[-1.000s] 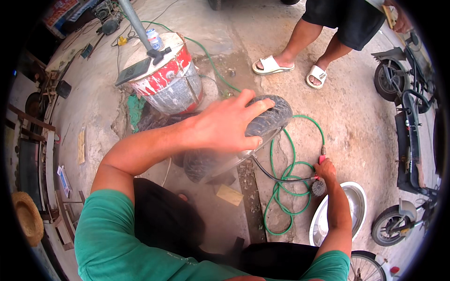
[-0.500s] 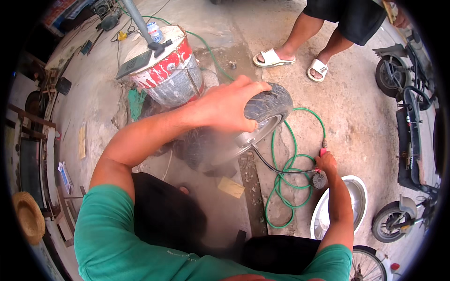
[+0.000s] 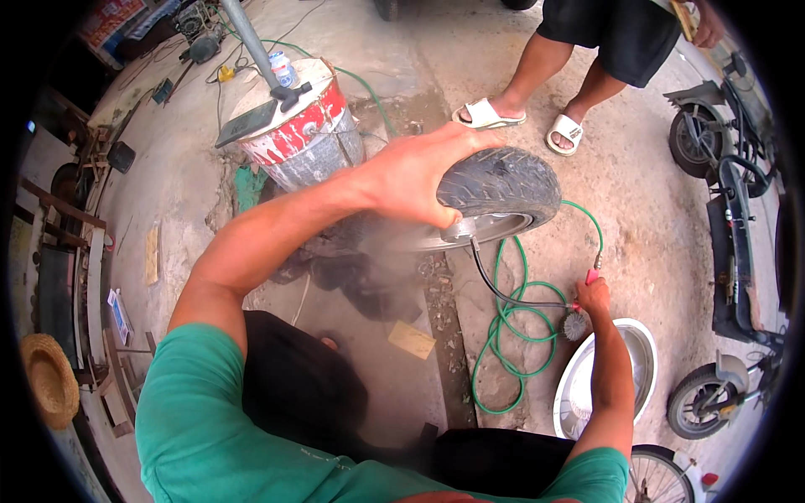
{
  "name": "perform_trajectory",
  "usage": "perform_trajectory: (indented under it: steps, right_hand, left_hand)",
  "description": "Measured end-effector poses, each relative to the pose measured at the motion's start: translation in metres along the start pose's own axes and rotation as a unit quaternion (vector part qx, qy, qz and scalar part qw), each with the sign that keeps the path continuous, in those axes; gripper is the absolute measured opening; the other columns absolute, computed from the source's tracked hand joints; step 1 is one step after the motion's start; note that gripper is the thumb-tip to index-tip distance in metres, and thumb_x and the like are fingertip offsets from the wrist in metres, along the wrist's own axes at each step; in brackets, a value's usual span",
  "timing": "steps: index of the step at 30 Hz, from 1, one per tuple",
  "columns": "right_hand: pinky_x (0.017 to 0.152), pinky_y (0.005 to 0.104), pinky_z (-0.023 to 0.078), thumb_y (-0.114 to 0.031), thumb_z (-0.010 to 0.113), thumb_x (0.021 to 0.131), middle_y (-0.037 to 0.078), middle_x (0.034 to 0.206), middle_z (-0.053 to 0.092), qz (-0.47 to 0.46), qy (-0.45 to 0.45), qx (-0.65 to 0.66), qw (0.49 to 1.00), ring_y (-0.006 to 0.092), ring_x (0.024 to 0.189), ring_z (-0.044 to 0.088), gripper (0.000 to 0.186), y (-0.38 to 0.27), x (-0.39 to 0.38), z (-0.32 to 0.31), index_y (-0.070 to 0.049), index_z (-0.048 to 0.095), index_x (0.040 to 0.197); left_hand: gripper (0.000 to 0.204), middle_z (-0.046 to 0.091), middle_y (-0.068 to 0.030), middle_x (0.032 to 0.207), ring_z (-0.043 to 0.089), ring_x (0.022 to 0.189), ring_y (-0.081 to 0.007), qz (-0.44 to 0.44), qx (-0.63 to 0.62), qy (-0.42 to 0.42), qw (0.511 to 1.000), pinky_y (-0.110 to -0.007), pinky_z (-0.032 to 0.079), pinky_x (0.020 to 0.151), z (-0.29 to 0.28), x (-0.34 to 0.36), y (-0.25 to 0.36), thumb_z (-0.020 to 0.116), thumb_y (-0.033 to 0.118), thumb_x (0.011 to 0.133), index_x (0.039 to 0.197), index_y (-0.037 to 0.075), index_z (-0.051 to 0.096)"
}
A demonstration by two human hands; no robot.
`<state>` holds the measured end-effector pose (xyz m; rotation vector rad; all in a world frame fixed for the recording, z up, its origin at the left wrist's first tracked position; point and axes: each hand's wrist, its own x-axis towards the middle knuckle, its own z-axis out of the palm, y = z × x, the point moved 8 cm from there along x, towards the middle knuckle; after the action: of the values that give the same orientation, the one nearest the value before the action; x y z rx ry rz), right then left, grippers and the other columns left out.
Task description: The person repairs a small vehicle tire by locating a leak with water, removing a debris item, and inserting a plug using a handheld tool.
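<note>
Fingers of the right hand [image 3: 594,296] wrap a red hose handle [image 3: 593,277]; a black hose [image 3: 495,282] runs left to the rim. Farther off, the left hand [image 3: 415,178], fingers spread, grips the tyre [image 3: 505,186], now swung rightward, more tread showing.

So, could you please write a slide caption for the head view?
Left hand gripping a tire, right hand holding a red tool on a green hose.

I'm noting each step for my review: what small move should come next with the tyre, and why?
Probably steady the tyre with the left hand: it sits tilted in that grip, while the black hose runs from the red-handled tool in the right hand to the wheel's rim, so a slip might tug the hose.
</note>
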<state>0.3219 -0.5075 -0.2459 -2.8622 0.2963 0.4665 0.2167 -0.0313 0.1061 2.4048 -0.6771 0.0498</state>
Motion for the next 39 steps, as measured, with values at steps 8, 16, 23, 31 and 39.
perform_trajectory:
  steps: [8,16,23,31,39]
  right_hand:
    - [0.101,0.0525,0.057,-0.044,0.068,0.091,0.033,0.122,0.073,0.024,-0.023,0.004,0.999,0.0471,0.115,0.073,0.064,0.012,-0.008,0.015,0.011,0.064,0.123]
    - [0.104,0.0528,0.056,-0.053,0.066,0.09,0.036,0.122,0.071,-0.009,0.007,-0.062,0.998,0.0485,0.116,0.071,0.067,0.035,0.024,0.05,0.009,0.062,0.116]
    - [0.108,0.0491,0.055,-0.054,0.066,0.091,0.033,0.13,0.071,0.032,-0.033,-0.105,0.993,0.0447,0.123,0.071,0.076,0.03,0.029,0.052,0.012,0.062,0.128]
    - [0.109,0.0497,0.055,-0.053,0.057,0.097,0.031,0.135,0.07,0.028,-0.111,-0.156,0.981,0.043,0.126,0.07,0.074,-0.002,0.006,0.032,0.012,0.063,0.13]
    - [0.108,0.049,0.055,-0.052,0.055,0.096,0.03,0.136,0.07,0.009,-0.087,-0.201,0.976,0.0418,0.127,0.07,0.071,-0.005,0.007,0.03,0.01,0.068,0.13]
  left_hand:
    - [0.101,0.053,-0.0174,0.155,0.055,0.142,-0.0387,0.102,0.03,-0.011,0.994,-0.046,0.047,0.118,0.025,-0.007,-0.01,0.088,0.02,0.068,0.16,0.009,0.046]
    - [0.098,0.053,-0.0177,0.157,0.056,0.142,-0.0378,0.14,0.046,-0.015,0.989,-0.049,0.048,0.114,0.026,-0.017,-0.012,0.089,0.02,0.067,0.156,0.009,0.051]
    - [0.098,0.053,-0.0177,0.158,0.056,0.141,-0.038,0.14,0.04,0.0,0.989,-0.049,0.048,0.114,0.018,-0.018,-0.022,0.089,0.021,0.066,0.155,0.009,0.053]
    - [0.097,0.054,-0.0182,0.157,0.057,0.14,-0.0377,0.148,0.056,0.0,0.987,-0.049,0.049,0.114,0.017,-0.029,-0.024,0.089,0.021,0.065,0.155,0.008,0.053]
    - [0.096,0.054,-0.0183,0.157,0.057,0.14,-0.0378,0.157,0.048,0.003,0.986,-0.05,0.049,0.114,0.017,-0.033,-0.025,0.088,0.021,0.065,0.153,0.008,0.055]
